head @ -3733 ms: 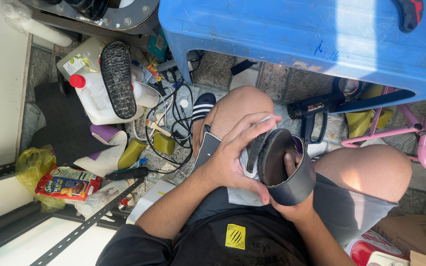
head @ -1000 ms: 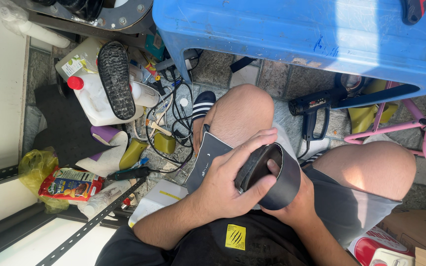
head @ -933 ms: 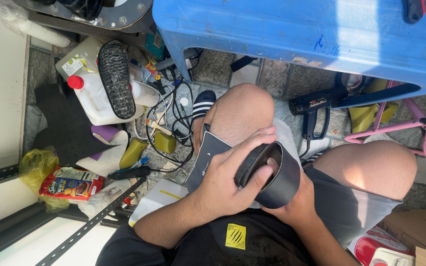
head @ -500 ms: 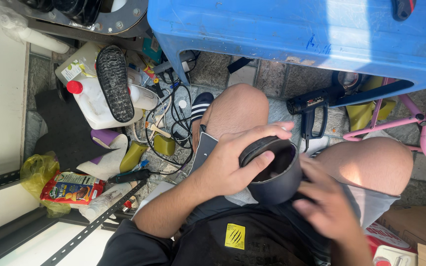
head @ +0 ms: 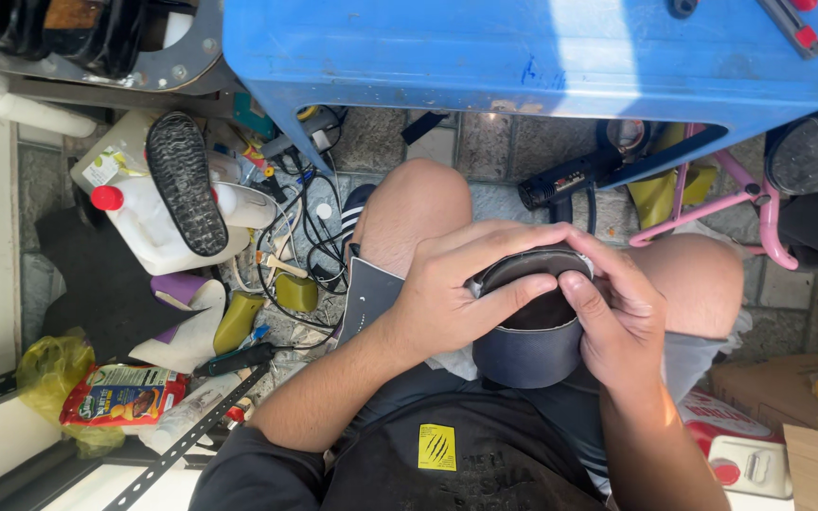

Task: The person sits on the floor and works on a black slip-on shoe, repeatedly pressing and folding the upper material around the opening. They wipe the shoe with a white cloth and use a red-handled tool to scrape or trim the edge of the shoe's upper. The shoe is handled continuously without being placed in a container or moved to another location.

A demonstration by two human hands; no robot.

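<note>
I sit with bare knees under a blue plastic table (head: 523,57). Over my lap both hands hold a dark grey rubbery sleeve, shaped like a short tube (head: 527,350). My left hand (head: 456,293) wraps its left side, fingers lying across the open top rim. My right hand (head: 617,317) grips the right side, thumb pressed on the rim. A flat dark sheet (head: 366,298) and a pale cloth lie on my left thigh beneath the tube.
To the left on the paved floor lie a white jug with a red cap (head: 139,213), a black shoe sole (head: 185,180), tangled cables (head: 310,237), a yellow bag (head: 44,374) and a snack packet. A pink frame (head: 759,213) and cardboard (head: 807,416) are at right.
My right hand has come back up onto the tube and now grips its right side. The tube sits upright with its opening upward, and the view has shifted slightly.
</note>
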